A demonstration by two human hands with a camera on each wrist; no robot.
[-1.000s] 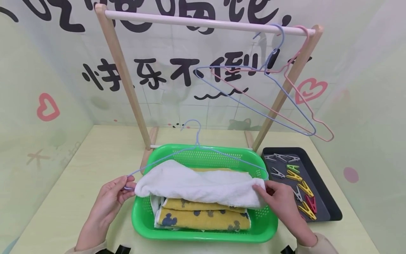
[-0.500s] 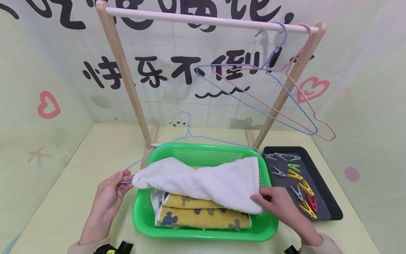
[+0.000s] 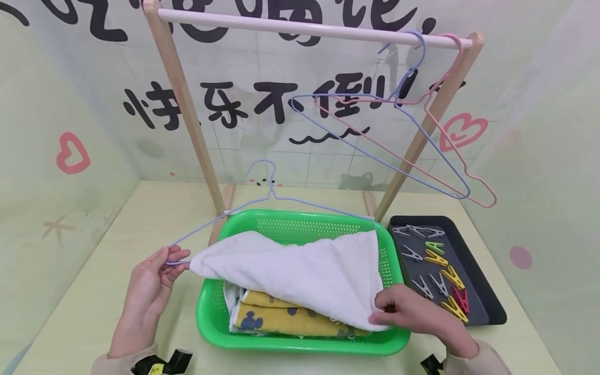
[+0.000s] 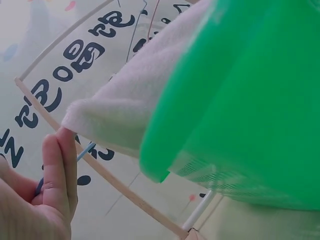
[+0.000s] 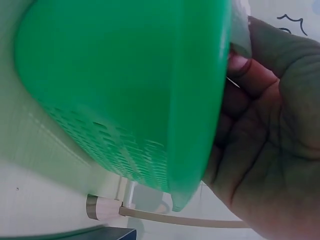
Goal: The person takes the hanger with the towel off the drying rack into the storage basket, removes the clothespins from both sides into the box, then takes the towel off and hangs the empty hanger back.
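A white towel lies draped over a blue wire hanger, above the green basket. At the hanger's left corner, my left hand pinches the wire; the left wrist view shows the wire running from the fingers toward the towel's tip. My right hand pinches the towel's front right corner between thumb and fingers, over the basket's right rim. Under the white towel sits a folded yellow towel with dark mouse-head prints, partly hidden. The hanger's lower bar is covered by the white towel.
Behind the basket stands a wooden rack with a white rail. Another blue hanger and a pink hanger hang at its right end. A dark tray with several coloured clothes pegs lies right of the basket.
My left hand has moved left and up with the hanger, whose hook moved left and up too. My right hand has drawn the towel's right corner down toward the basket's front.
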